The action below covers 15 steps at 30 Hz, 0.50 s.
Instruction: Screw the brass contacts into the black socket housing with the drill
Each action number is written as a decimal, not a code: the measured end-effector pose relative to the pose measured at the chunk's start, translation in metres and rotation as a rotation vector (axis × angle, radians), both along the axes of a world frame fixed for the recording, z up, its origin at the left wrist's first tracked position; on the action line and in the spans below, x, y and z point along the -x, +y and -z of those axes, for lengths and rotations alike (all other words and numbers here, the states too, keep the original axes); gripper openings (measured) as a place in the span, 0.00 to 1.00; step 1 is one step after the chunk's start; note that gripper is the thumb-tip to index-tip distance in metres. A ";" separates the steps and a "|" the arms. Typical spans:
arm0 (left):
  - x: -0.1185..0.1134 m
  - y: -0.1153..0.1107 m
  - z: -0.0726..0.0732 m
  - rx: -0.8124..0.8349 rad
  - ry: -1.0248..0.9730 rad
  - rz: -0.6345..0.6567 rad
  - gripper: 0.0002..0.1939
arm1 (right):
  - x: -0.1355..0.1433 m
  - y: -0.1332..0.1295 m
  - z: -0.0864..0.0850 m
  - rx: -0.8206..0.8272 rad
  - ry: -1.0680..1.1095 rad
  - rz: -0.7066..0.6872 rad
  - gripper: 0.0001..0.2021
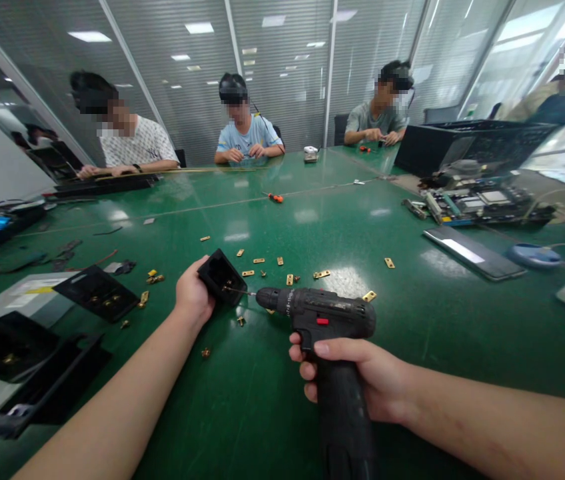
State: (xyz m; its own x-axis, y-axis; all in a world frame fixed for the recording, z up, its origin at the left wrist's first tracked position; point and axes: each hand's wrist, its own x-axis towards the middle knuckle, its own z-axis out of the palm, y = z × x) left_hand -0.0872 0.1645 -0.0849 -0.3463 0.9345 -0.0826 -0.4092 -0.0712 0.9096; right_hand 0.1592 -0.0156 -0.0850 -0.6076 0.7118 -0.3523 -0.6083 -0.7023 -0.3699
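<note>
My left hand is closed around a black open-sided box, tilted so that its hollow faces right. Brass-coloured parts show inside it. A black cordless drill with a red switch is gripped by my right hand, fingers wrapped round the handle near the trigger. The drill's thin bit points left and reaches into the box, at the brass parts; whether it sits in a screw is too small to tell. Small brass plates lie beyond the drill, and a brass terminal piece lies near my left forearm.
Black panels with brass fittings lie at left. A phone, a circuit board and a black case occupy the right. An orange-handled screwdriver lies mid-table. Several people sit across the green table.
</note>
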 end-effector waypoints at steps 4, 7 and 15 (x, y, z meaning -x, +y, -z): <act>-0.001 0.000 0.000 0.003 -0.013 0.006 0.06 | 0.003 -0.001 0.000 -0.044 -0.013 0.019 0.18; -0.001 0.001 0.000 0.006 -0.017 0.000 0.06 | 0.005 -0.003 -0.002 -0.053 -0.050 0.026 0.18; -0.001 -0.001 -0.001 -0.003 -0.025 0.013 0.06 | 0.006 -0.004 -0.004 -0.067 -0.081 0.002 0.19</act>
State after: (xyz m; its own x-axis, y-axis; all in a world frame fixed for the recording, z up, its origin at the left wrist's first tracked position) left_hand -0.0860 0.1639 -0.0841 -0.3324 0.9390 -0.0879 -0.4327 -0.0690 0.8989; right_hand 0.1532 -0.0197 -0.0813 -0.5778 0.7364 -0.3519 -0.5754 -0.6733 -0.4642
